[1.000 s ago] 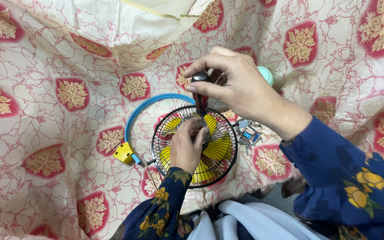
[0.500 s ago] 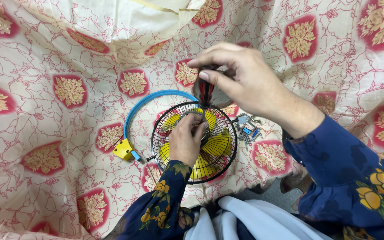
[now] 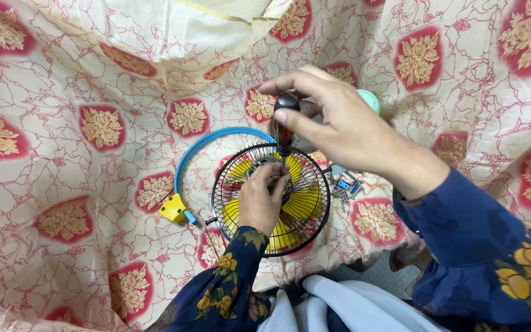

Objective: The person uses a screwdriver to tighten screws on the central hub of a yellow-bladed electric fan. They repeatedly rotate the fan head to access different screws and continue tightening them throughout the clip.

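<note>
Right hand: your right hand (image 3: 345, 126) sits right of centre, upper half of the frame, fingers closed around the dark rounded handle of a screwdriver (image 3: 285, 123).
Screwdriver: held upright, shaft pointing down at the hub of the fan (image 3: 271, 198); tip hidden by your left fingers.
Left hand: your left hand (image 3: 262, 200) rests on the fan's black wire guard at centre frame, fingertips pinched narrow at the hub; whether they hold anything small, you cannot tell.
Fan: lies flat on the cloth (image 3: 62, 123), centre frame, yellow blades visible through the guard.
Ring: a blue ring (image 3: 216, 140) curves round the fan's upper left, ending at a yellow block (image 3: 172, 208).
Screws: small loose parts (image 3: 344, 184) lie just right of the fan.
Cap: a pale green round piece (image 3: 370, 98) shows behind your right hand, mostly hidden.
</note>
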